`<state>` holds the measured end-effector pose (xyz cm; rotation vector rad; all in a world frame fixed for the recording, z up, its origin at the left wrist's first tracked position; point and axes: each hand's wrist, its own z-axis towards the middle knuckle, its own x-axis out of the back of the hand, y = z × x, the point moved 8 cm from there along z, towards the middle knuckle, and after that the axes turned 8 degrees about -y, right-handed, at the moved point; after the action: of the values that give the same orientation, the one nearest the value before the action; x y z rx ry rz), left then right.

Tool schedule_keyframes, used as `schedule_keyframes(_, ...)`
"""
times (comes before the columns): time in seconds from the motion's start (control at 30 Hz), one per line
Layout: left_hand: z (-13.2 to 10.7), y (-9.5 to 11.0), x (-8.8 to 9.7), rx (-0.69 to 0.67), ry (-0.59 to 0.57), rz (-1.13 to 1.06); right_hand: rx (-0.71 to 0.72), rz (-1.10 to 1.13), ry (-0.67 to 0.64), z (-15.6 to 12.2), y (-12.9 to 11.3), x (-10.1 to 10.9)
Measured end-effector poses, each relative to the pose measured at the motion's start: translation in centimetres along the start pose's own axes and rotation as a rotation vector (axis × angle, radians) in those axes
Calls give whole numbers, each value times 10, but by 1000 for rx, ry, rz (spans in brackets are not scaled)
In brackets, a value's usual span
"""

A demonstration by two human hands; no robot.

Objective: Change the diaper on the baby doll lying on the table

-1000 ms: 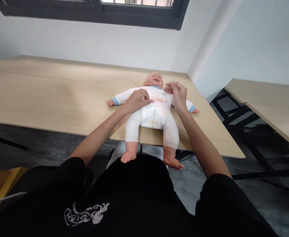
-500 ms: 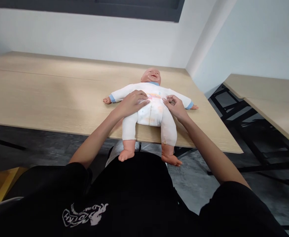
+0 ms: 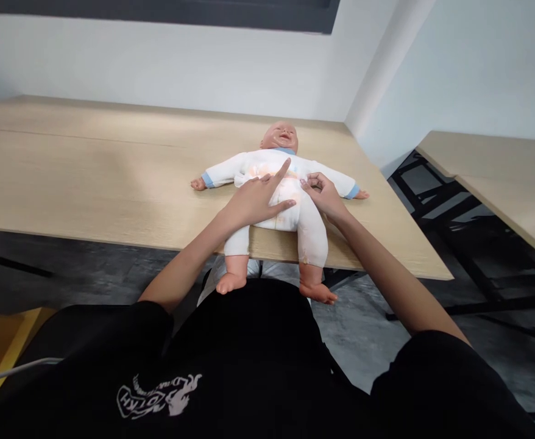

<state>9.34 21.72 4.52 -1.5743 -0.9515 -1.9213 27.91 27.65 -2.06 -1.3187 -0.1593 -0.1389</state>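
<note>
Baby doll [image 3: 280, 138], just one, on its back; left hand [image 3: 257, 201] open on white romper [image 3: 312, 239], right hand [image 3: 323, 194] pinching it

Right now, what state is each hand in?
Left hand: open, spread on the doll's white romper.
Right hand: closed, pinching the romper's side.

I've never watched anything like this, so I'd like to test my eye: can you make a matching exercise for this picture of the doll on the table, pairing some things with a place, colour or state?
Things:
1. Left hand
2. Right hand
3. Doll's cuffs
4. Doll's feet

Descriptions:
A. Pale blue
B. Past the front edge of the wooden table
C. Fingertips gathered at the side of the white suit
D. Spread on the doll's front, index finger extended

Right pairs: 1-D, 2-C, 3-A, 4-B
</note>
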Motion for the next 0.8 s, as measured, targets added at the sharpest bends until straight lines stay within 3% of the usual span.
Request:
schedule_keyframes(0.17,-3,-6,3,-31,-21,-56,3,9,15,0,-3,0)
schedule_keyframes(0.37,7,9,17,65,97,47,-18,54,-13,-1,1,-2)
schedule_keyframes(0.57,22,21,12,24,23,203,19,42,-18,-2,1,-2)
schedule_keyframes(0.8,21,18,8,-21,19,199,1,15,0,-2,1,-2)
